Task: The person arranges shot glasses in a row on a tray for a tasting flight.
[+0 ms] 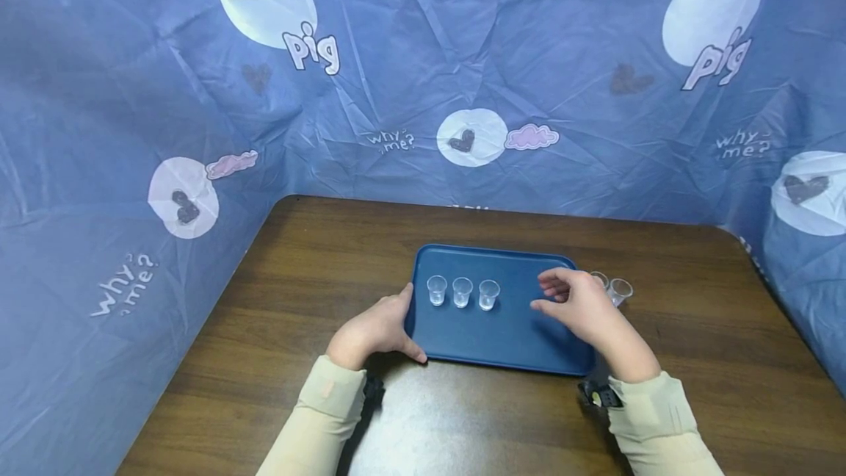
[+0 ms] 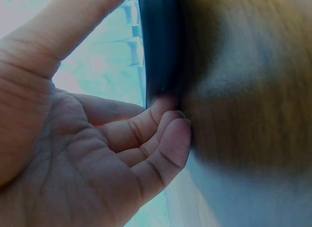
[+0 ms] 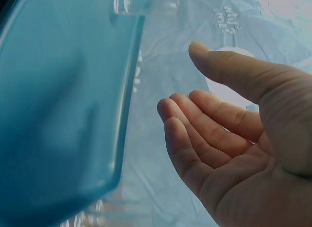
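Note:
Three small clear cups stand upright in a row on the blue tray (image 1: pixel 489 340): a left cup (image 1: pixel 436 291), a middle cup (image 1: pixel 462 292) and a right cup (image 1: pixel 488 295). My left hand (image 1: pixel 377 325) holds the tray's near left corner, thumb at the front edge and fingers along the left side. In the left wrist view its curled fingertips (image 2: pixel 173 139) meet the tray's edge. Over the tray's right part hovers my right hand (image 1: pixel 584 307), fingers loosely bent and apart from the thumb, with nothing between them. The cups lie to its left.
More clear cups (image 1: pixel 620 291) stand on the wooden table (image 1: pixel 700 329) just past the tray's right edge, partly hidden behind my right hand. A blue printed cloth (image 1: pixel 410 79) hangs around the table's back and sides.

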